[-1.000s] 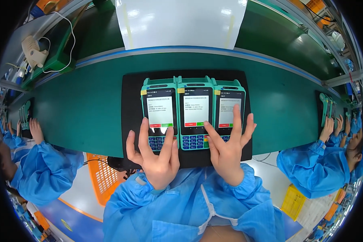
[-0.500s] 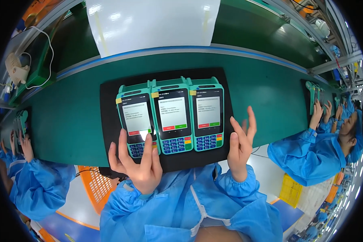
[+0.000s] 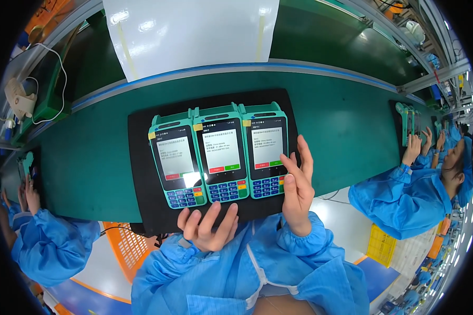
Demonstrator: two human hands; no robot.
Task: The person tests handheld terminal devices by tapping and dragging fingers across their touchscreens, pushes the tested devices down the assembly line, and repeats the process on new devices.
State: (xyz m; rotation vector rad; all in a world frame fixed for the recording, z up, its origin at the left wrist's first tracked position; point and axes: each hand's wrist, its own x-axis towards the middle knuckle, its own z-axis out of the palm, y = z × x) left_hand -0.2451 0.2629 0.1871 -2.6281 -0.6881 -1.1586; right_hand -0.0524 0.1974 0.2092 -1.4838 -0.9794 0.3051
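Three green payment terminals stand side by side on a black mat (image 3: 142,157): a left terminal (image 3: 174,155), a middle terminal (image 3: 220,149) and a right terminal (image 3: 265,142). Each lit screen carries a red and a green button above a blue keypad, with a small yellow sticker at the upper left corner. My right hand (image 3: 298,197) is open, its index fingertip at the green button on the right terminal's screen; whether it touches cannot be told. Below the keypads of the left and middle terminals, my left hand (image 3: 210,231) is open over the mat's near edge, holding nothing.
The green worktable (image 3: 341,126) stretches to both sides. A white sheet (image 3: 189,37) hangs behind it. Co-workers in blue sit at left (image 3: 52,241) and right (image 3: 404,202). An orange basket (image 3: 126,244) and a yellow crate (image 3: 381,245) stand lower down.
My left hand has drawn back from the left terminal's screen toward the mat's near edge. My right hand has moved left onto the right terminal's lower screen area.
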